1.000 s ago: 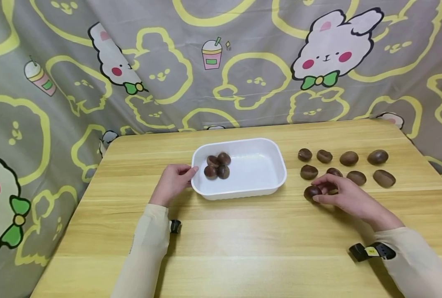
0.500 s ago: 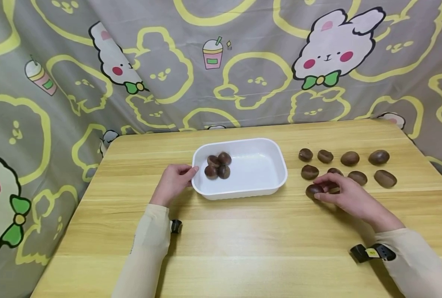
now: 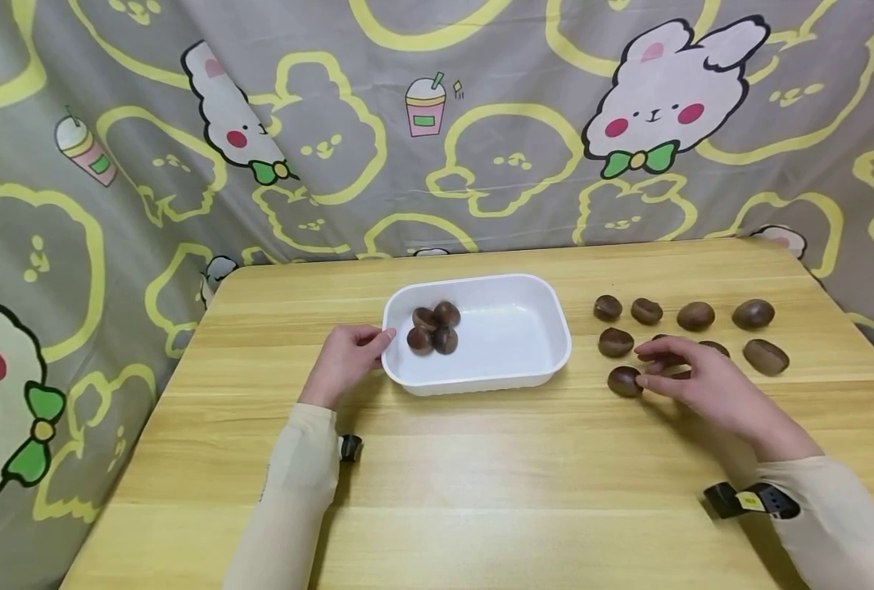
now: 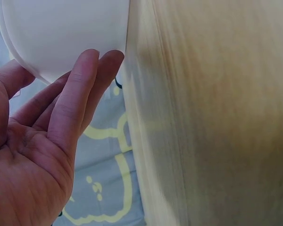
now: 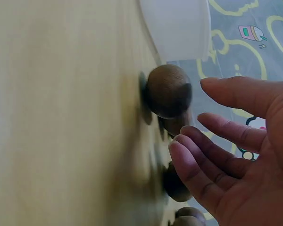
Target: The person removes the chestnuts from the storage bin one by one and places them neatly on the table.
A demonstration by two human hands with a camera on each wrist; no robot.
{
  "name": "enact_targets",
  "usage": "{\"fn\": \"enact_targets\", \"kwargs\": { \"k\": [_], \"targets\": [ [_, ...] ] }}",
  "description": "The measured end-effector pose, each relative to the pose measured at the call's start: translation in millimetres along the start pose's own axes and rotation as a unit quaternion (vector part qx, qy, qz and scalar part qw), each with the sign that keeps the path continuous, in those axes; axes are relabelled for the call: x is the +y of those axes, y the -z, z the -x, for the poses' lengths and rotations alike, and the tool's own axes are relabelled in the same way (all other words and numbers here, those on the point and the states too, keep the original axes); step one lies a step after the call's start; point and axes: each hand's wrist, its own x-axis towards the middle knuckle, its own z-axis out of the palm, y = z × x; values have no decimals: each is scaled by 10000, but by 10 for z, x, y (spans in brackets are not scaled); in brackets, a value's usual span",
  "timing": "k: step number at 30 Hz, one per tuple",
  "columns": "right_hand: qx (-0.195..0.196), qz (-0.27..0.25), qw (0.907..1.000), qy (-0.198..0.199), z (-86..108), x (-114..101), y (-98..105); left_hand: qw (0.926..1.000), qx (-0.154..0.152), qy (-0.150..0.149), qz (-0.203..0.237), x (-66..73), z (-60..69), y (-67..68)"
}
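Note:
At the left end of a white plastic tray (image 3: 506,348), my left hand (image 3: 344,360) pinches the rim, thumb over the edge and fingers against the outside wall. In the left wrist view the fingers (image 4: 74,101) lie along the tray's white wall (image 4: 61,35). A small cluster of brown chestnuts (image 3: 446,340) sits in the tray's left part. Right of the tray, my right hand (image 3: 717,397) hovers beside the nearest loose chestnut (image 3: 624,382). The right wrist view shows its thumb and fingers spread, a gap between them and that chestnut (image 5: 167,89).
Several more chestnuts (image 3: 695,316) lie in two rough rows behind the right hand, which partly hides some. Everything stands on a wooden table (image 3: 481,492). A patterned grey curtain (image 3: 378,147) hangs along the back and left edges.
My right hand has drawn slightly right, its fingertips coming off the nearest chestnut, which stays on the table. My left hand keeps its place on the tray rim.

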Motion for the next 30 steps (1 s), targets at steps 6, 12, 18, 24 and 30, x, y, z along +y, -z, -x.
{"fn": "enact_targets", "kwargs": {
  "k": [6, 12, 18, 24, 30],
  "targets": [
    [266, -10, 9996, -52, -27, -123, 82, 10000, -24, 3, -50, 25, 4, -4],
    [260, -1, 9996, 106, -177, -352, 97, 9999, -41, 3, -157, 27, 12, -13],
    [-76, -566, 9979, 293, -441, -650, 22, 9998, -16, -33, -217, 26, 9, -13],
    [-545, -1212, 9896, 550, -724, -933, -140, 9998, -35, -108, -184, 32, -1, -8],
    [-945, -1297, 9855, 546, -1022, -1147, -369, 9994, 3, -88, -321, 10, 9, -1]
  ]
}}
